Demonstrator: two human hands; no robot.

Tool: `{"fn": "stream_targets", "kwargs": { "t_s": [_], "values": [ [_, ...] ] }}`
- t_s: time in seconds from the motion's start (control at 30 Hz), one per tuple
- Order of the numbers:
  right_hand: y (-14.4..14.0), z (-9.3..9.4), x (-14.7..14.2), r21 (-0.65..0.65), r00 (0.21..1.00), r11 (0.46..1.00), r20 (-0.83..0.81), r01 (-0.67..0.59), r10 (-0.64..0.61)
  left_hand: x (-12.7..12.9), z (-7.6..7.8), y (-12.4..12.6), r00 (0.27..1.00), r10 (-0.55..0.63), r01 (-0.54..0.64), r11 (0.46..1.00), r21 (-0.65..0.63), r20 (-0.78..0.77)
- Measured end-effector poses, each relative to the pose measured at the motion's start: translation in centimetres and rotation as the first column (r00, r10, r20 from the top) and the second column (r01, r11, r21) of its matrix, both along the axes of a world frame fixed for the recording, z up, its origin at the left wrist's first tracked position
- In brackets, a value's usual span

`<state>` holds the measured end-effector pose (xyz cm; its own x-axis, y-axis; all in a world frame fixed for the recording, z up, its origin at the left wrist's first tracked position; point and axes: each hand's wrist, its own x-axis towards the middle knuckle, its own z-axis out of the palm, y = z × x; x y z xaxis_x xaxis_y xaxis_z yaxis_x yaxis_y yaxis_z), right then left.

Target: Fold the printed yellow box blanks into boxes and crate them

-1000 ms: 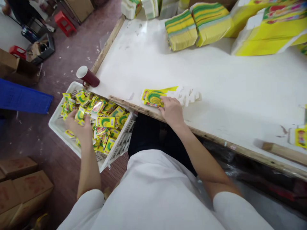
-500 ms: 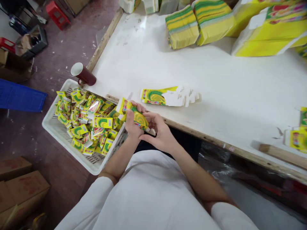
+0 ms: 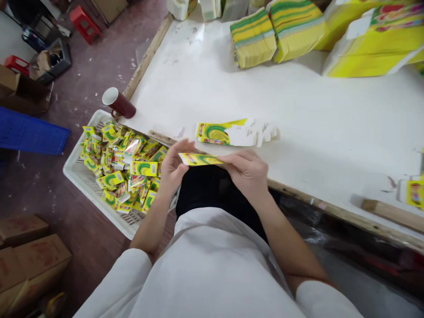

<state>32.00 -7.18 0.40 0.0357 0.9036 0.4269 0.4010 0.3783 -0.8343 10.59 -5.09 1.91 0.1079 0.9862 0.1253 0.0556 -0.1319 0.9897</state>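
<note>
Table: a broad white worktop with a worn wooden front edge (image 3: 298,115) fills the right of the view; the person sits at its near edge.
Stock at the back: stacks of flat yellow-and-green printed card (image 3: 253,39) stand along the far side, well apart from the hands.
Basket: a white slotted plastic basket (image 3: 82,176) sits low at the person's left, just beside the table corner, heaped with small yellow-and-green foil sachets (image 3: 132,163).
Mug: a dark red mug with a white inside (image 3: 117,102) lies tipped on the table corner, touching the basket's far rim or just above it; which, I cannot tell.
Flat cartons: a short fanned pile of unfolded yellow-and-green cartons with white flaps (image 3: 232,131) lies on the table, just beyond the hands.
Held piece: a flattened yellow-and-green carton blank (image 3: 200,159) is held edge-on over the table's front edge, between the two hands.
Left hand (image 3: 174,168): fingers spread, tips resting against the blank's left end; not closed round it.
Right hand (image 3: 248,170): thumb and fingers pinched on the blank's right end.
Handling: it looks very light, thin and springy, glossy enough to slip, easily creased; best gripped by its two short ends or along the fold lines, not across the printed middle.
</note>
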Motion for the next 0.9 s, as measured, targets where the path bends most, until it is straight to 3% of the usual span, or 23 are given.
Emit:
{"fn": "stream_targets", "kwargs": {
  "t_s": [0.07, 0.13, 0.2, 0.27, 0.33, 0.4, 0.5, 0.57, 0.6, 0.67, 0.73, 0.83, 0.9],
  "values": [
    [-0.1, 0.1, 0.4, 0.169, 0.977, 0.986, 0.213, -0.002, -0.034, -0.9, 1.5, 0.3, 0.973, -0.137, 0.154, 0.985, 0.079, -0.187],
    [-0.3, 0.4, 0.4, 0.261, 0.942, 0.957, 0.333, -0.124, 0.031, -1.0, 2.2, 0.3, 0.864, -0.242, 0.295, 0.954, 0.055, -0.441],
    [-0.6, 0.6, 0.2, 0.253, 0.935, 0.951, 0.345, -0.179, 0.084, -0.5, 1.9, 0.0, 0.747, -0.292, 0.353, 0.936, -0.015, -0.598],
    [-0.9, 0.4, 0.0, 0.173, 0.975, 0.981, 0.216, -0.09, 0.051, 0.3, 1.3, -0.5, 0.713, -0.266, 0.329, 0.944, -0.026, -0.649],
    [-1.1, -0.1, -0.4, 0.014, 1.0, 1.0, -0.014, -0.028, 0.028, 1.1, 0.7, -1.0, 0.722, -0.206, 0.296, 0.955, 0.025, -0.661],
    [-1.1, -1.0, -1.0, -0.163, 0.961, 0.977, -0.262, -0.136, 0.09, 1.7, 0.4, -1.4, 0.734, -0.175, 0.312, 0.945, 0.096, -0.656],
    [-0.8, -2.1, -2.2, -0.316, 0.785, 0.824, -0.577, -0.47, 0.226, 2.3, 0.4, -1.6, 0.756, -0.163, 0.372, 0.904, 0.211, -0.634],
    [-0.5, -2.5, -2.8, -0.323, 0.674, 0.731, -0.696, -0.601, 0.246, 2.4, 0.4, -1.6, 0.752, -0.172, 0.406, 0.881, 0.243, -0.636],
    [-0.4, -2.5, -2.9, -0.315, 0.649, 0.714, -0.719, -0.625, 0.251, 2.4, 0.3, -1.5, 0.743, -0.176, 0.415, 0.878, 0.239, -0.645],
    [-0.4, -2.5, -3.0, -0.282, 0.677, 0.755, -0.681, -0.593, 0.278, 2.2, 0.1, -1.3, 0.721, -0.187, 0.414, 0.889, 0.197, -0.667],
    [-0.6, -2.3, -2.9, -0.222, 0.775, 0.828, -0.534, -0.515, 0.339, 2.0, -0.4, -1.1, 0.717, -0.211, 0.415, 0.895, 0.164, -0.664],
    [-1.2, -1.8, -2.6, -0.14, 0.899, 0.898, -0.207, -0.417, 0.386, 2.0, -1.4, -0.9, 0.769, -0.228, 0.41, 0.892, 0.188, -0.597],
    [-1.2, -1.4, -2.3, -0.125, 0.938, 0.931, -0.088, -0.344, 0.335, 2.1, -1.9, -0.9, 0.817, -0.129, 0.305, 0.924, 0.232, -0.562]
  ]
}}
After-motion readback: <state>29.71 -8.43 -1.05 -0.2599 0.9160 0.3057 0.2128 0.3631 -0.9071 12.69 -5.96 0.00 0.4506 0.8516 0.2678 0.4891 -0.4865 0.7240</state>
